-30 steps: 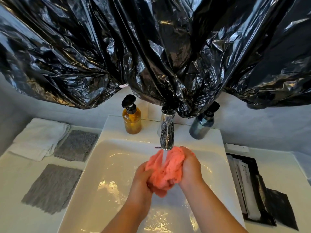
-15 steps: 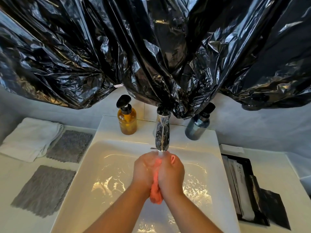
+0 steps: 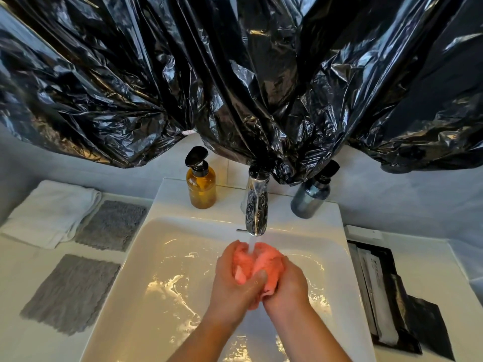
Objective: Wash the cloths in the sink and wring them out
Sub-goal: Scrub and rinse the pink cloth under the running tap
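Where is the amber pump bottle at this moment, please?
In the head view, the amber pump bottle stands on the back ledge of the sink, left of the tap and below the black plastic sheeting.

left hand [image 3: 232, 283] + right hand [image 3: 287, 286] grip pink cloth [image 3: 257, 262] | under running tap [image 3: 257, 205] | over sink [image 3: 156, 257]

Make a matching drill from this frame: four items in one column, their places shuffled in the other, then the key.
Items
1. pink cloth
2. amber bottle
3. grey bottle
4. white towel

Places
A. folded on the counter, far left
B. on the sink ledge, right of the faucet
C. bunched in the grip of the left hand and right hand, under running water
D. on the sink ledge, left of the faucet

Pairs: 1-C, 2-D, 3-B, 4-A
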`<state>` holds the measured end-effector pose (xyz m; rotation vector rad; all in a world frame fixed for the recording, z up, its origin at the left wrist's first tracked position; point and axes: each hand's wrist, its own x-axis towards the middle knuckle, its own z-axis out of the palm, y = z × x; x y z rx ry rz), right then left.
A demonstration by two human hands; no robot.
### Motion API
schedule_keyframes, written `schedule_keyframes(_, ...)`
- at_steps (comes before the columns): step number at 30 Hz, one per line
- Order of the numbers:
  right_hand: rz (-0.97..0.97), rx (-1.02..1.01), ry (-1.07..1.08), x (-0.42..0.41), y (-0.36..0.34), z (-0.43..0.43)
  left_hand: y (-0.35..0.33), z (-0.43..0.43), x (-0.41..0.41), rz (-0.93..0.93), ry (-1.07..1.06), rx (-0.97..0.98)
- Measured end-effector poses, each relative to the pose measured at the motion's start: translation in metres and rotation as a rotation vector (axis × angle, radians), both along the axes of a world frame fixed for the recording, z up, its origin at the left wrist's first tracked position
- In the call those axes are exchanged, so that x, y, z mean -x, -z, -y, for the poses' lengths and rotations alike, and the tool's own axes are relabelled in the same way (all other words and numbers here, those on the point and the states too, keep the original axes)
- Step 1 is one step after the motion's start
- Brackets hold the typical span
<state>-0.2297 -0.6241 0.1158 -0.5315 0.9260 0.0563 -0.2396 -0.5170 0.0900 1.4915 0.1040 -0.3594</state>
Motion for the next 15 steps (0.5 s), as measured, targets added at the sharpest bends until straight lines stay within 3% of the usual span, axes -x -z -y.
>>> schedule_keyframes(3, 0.02, 0.093, -0.104, 0.012, 0.005, -0.002, 0.0, 0.005, -0.005, 0.084, -0.143, -0.141)
schedule_keyframes(8, 0.069, 0.407, -0.303, 0.032, 0.009, -0.001, 0.001, -0.004, -0.033, 0.031, -0.371, -0.221)
schedule_keyframes(12, 0.138, 0.751, -0.407, 0.045, 0.008, -0.028, -0.004, 0.001, -0.043, -0.191, -0.543, -0.045)
schedule_keyframes(15, 0.138, 1.01, -0.369, 0.042, 0.012, -0.044, -0.005, 0.002, -0.04, -0.419, -0.393, 0.173)
